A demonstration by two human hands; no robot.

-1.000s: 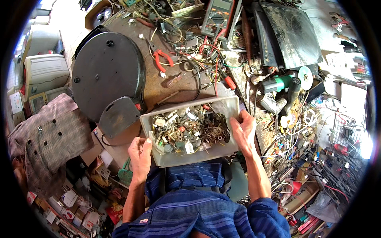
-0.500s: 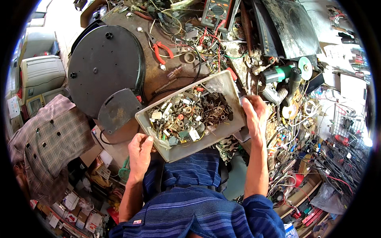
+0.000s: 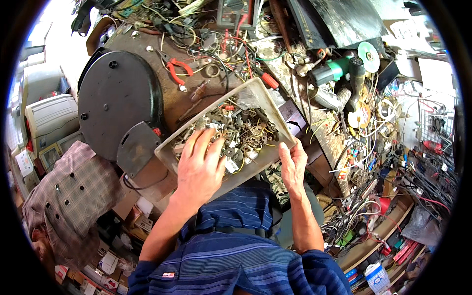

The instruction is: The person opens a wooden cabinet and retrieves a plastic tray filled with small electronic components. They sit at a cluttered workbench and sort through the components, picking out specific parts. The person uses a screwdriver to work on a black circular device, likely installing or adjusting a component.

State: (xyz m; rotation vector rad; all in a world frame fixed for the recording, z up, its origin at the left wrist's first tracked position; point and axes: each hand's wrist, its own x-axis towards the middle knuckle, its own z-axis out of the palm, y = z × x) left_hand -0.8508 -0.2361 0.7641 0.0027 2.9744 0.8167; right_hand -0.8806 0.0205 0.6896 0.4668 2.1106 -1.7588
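A shallow grey plastic box [image 3: 263, 160] is tilted in front of my body, filled with small metal and plastic parts [image 3: 246, 132], among them screws, nuts and a white tag-like piece [image 3: 231, 165]. My left hand [image 3: 199, 167] reaches over its near left side, fingers spread and resting on the parts; fingertips partly sink among them. At the right corner, my right hand [image 3: 293, 164] grips the rim, thumb on the wall and the other fingers partly hidden. A scrap of clear plastic [image 3: 250, 98] lies at the box's far end.
Left of the box stand a round black cover [image 3: 118, 93] and a smaller dark plate [image 3: 138, 148]. Beyond lie red-handled pliers [image 3: 176, 69], a red screwdriver [image 3: 269, 80] and a multimeter [image 3: 236, 12]. A green power tool [image 3: 339, 70] and tangled cables [image 3: 423, 172] crowd the right.
My left hand has left the box's near left corner and moved in over the parts, fingers spread. My right hand has slid nearer along the rim. The view has shifted slightly.
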